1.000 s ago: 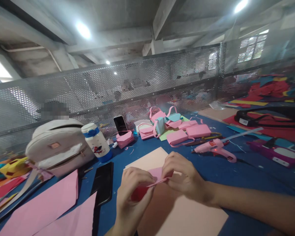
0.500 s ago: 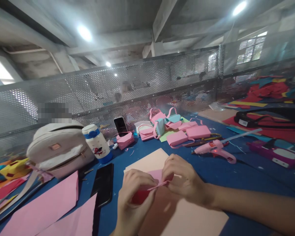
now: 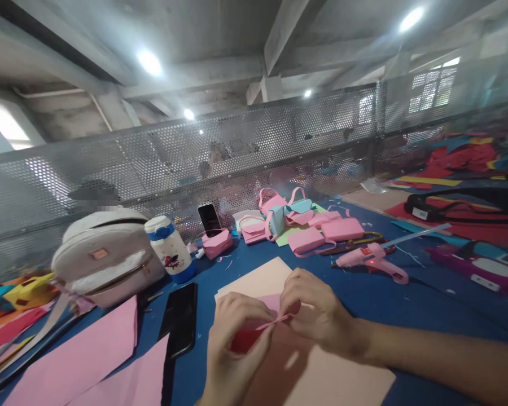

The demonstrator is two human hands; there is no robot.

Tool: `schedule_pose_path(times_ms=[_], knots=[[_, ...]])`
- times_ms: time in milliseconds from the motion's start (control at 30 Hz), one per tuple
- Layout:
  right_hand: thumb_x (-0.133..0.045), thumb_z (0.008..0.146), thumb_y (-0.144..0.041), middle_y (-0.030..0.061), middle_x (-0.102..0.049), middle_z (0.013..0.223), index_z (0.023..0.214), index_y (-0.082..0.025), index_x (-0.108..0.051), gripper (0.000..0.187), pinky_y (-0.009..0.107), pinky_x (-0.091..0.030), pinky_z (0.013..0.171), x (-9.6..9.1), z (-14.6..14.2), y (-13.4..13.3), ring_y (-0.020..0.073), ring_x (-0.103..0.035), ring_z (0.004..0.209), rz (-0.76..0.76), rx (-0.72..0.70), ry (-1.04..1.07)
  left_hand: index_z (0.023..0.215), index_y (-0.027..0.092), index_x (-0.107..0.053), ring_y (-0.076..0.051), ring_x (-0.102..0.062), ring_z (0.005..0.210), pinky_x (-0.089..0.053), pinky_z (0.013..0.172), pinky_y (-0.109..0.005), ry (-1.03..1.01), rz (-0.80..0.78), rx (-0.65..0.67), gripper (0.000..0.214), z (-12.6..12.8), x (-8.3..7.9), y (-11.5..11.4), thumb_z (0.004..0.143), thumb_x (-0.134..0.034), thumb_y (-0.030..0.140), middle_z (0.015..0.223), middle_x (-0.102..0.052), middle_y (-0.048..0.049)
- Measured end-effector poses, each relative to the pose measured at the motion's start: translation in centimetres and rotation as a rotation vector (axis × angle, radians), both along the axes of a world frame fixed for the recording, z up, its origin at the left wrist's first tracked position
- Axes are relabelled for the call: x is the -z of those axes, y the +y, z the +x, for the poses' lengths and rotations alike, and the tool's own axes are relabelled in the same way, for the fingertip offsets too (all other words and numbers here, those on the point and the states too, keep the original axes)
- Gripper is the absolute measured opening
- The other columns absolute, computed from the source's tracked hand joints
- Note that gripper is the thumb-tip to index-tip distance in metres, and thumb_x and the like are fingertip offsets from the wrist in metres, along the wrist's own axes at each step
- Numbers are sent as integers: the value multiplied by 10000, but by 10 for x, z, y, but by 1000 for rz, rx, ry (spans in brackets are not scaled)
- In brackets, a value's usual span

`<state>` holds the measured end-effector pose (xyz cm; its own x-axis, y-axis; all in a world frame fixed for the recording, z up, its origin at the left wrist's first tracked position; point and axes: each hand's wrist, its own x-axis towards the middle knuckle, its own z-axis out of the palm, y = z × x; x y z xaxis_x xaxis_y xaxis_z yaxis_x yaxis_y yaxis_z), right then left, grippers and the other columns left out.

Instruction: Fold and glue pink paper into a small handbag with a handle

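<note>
Both hands are closed on a small folded piece of pink and red paper [image 3: 254, 332] held just above a peach sheet [image 3: 313, 366] on the blue table. My left hand [image 3: 232, 349] wraps its fingers round the red lower part. My right hand [image 3: 317, 310] pinches the thin pink edge from the right, its forearm running off to the lower right. Much of the paper is hidden inside the fingers.
A black phone [image 3: 180, 318] lies left of the hands, beside pink sheets [image 3: 80, 361]. Behind stand a white bag [image 3: 105, 254], a bottle [image 3: 169, 248], a propped phone [image 3: 209, 220], several pink paper bags [image 3: 317, 228] and a pink glue gun [image 3: 370, 259]. A perforated metal screen [image 3: 237, 152] closes the far edge.
The hands have drawn slightly closer together on the paper, and the view has shifted a little downward. Nothing else has moved.
</note>
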<state>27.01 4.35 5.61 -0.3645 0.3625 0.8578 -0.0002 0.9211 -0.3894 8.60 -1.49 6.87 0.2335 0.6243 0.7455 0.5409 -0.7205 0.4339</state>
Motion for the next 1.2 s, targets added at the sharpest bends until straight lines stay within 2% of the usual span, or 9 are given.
schedule_pose_path(times_ms=[667,933,1200], knots=[[-585,882,-141,9,-643,732,832,-206,-599,82,327,-427,700,1,0,2,171,-542,728,14,8,6,864,230,-644,-190,-627,770,-405,722,-337,59,32,-33,138,-2,1,3,855,-626,93,808,-705,1],[-605,900,-216,17,-641,736,841,-204,-606,60,335,-423,716,-1,2,0,178,-536,741,10,-7,37,839,228,-633,-186,-623,732,-403,718,-344,50,35,-33,148,-4,3,5,854,-627,82,772,-701,6],[-593,920,-272,23,-642,725,828,-201,-616,118,342,-429,709,-1,1,0,183,-533,739,6,3,38,842,228,-640,-182,-631,733,-405,719,-338,39,32,-35,142,-3,2,4,848,-630,86,774,-703,13]])
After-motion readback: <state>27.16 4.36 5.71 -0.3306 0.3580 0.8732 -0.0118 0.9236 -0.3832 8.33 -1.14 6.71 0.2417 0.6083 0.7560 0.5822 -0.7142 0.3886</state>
